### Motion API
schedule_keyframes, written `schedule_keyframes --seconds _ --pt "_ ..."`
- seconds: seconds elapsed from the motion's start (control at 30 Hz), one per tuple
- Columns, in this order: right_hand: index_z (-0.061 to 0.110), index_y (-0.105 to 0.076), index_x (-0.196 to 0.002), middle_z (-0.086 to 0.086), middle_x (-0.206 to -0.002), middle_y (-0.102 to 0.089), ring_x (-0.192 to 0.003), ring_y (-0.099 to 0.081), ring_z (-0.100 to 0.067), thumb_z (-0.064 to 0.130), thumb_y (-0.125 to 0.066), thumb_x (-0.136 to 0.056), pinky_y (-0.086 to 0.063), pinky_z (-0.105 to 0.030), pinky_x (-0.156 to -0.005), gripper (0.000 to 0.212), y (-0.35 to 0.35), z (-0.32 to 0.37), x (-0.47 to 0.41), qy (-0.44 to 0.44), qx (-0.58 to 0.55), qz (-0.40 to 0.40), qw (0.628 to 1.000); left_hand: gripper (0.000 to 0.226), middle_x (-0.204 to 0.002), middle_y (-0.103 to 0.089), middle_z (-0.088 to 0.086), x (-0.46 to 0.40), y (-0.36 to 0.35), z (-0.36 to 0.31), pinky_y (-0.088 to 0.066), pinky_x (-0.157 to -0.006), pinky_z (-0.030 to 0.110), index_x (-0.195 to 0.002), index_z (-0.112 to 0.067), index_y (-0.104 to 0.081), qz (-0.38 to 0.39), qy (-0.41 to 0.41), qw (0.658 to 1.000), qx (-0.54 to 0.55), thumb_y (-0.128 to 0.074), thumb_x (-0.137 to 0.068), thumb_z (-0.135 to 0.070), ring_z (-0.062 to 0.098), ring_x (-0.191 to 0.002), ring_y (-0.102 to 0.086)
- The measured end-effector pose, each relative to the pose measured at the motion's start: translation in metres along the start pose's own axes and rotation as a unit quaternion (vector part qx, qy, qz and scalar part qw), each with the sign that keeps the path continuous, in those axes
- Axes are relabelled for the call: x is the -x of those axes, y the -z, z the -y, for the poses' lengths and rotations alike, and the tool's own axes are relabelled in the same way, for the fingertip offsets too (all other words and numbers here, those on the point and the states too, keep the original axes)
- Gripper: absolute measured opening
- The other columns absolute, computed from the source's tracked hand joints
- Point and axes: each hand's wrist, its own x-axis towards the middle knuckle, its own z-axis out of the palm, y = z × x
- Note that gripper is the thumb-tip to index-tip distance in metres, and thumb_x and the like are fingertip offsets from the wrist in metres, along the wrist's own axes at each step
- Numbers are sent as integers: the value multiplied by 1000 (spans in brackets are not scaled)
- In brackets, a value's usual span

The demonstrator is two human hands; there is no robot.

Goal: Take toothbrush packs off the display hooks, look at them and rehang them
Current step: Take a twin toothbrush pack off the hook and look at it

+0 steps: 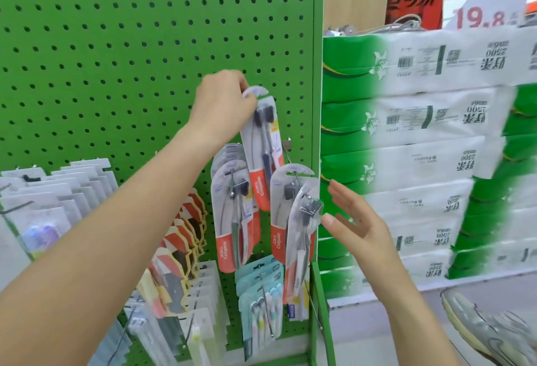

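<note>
Our left hand [225, 101] pinches the top tab of a toothbrush pack [263, 145], held against the green pegboard [116, 46] near its right edge — above the packs hanging there. Our right hand [356, 220] is spread, fingers straight — its thumb beside a hanging pack [302, 232].

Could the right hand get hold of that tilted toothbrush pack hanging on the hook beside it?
Probably yes. The right hand is open, its thumb tip right beside the tilted pack, with nothing between them. The left hand is busy pinching another pack higher up.
</note>
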Motion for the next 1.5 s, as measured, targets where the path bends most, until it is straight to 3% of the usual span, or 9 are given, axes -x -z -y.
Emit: schedule_keyframes --seconds 0.17,0.33,0.5,0.6,0.73,0.9,1.17,1.3,1.5 --pt "42 -55 -125 31 -126 -57 -122 -48 10 41 -72 -79 -38 -24 -105 50 0 -5 -1 -4 8 6 1000 17 -86 -65 6 6 -23 12 -45 -58 24 -104 -6 -66 70 22 997 -23 -54 -98 -16 18 -62 -66" --pt "35 -57 -127 21 -129 -59 -125 -50 2 35 -64 -79 -39 -40 -110 48 -3 -8 -1 -7 1 17 1000 15 -75 -61 -1 11 -42 17 -46 -57 26 -100 -11 -68 103 34 993 -56 -58 -96 -20 15 -57 -55" --pt "36 -57 -126 19 -130 -60 -125 -50 1 35 -64 -80 -39 -43 -110 47 -4 -7 -2 -8 -6 9 1000 13 -80 -69 0 13 -48 17 -48 -67 29 -91 -16 -74 116 52 989 -77 -64 -85 -18 23 -74 -61" --pt "40 -55 -126 21 -131 -58 -125 -49 4 35 -66 -79 -38 -40 -110 48 -6 -6 -2 -11 -1 9 1000 11 -84 -70 -1 14 -49 16 -46 -69 28 -88 -17 -76 128 56 988 -66 -67 -83 -17 21 -79 -62" --pt "42 -52 -128 24 -131 -57 -123 -48 8 35 -71 -78 -38 -36 -110 54 -8 -6 0 -14 16 10 1000 9 -77 -64 -5 14 -52 16 -41 -70 27 -87 -19 -77 139 49 988 -50 -75 -83 -27 12 -68 -57" --pt "43 -45 -134 27 -134 -52 -123 -46 11 19 -73 -81 -38 -31 -110 65 -10 -9 -1 -14 33 11 999 16 -95 -74 0 9 -61 12 -48 -79 31 -92 -20 -78 155 27 986 -59 -78 -81 -32 19 -90 -64" --pt "61 -39 -130 27 -137 -48 -124 -43 12 24 -75 -82 -37 -11 -100 71 -23 -15 -4 23 89 -23 996 17 -94 -74 -4 2 -66 12 -52 -75 32 -91 -23 -78 195 20 979 -50 -77 -81 -37 14 -76 -61" --pt "59 -36 -130 31 -129 -48 -119 -44 15 23 -74 -82 -36 -5 -94 71 -28 -17 -7 37 110 -46 992 19 -102 -74 -5 1 -63 12 -52 -84 35 -97 -22 -77 212 16 975 -56 -76 -82 -35 15 -92 -64" --pt "58 -36 -130 19 -132 -49 -119 -47 3 29 -74 -81 -41 -27 -102 68 -39 -22 -23 42 129 -83 987 19 -104 -73 -4 1 -53 13 -52 -91 38 -102 -21 -76 205 -1 977 -54 -67 -90 -33 16 -93 -64"
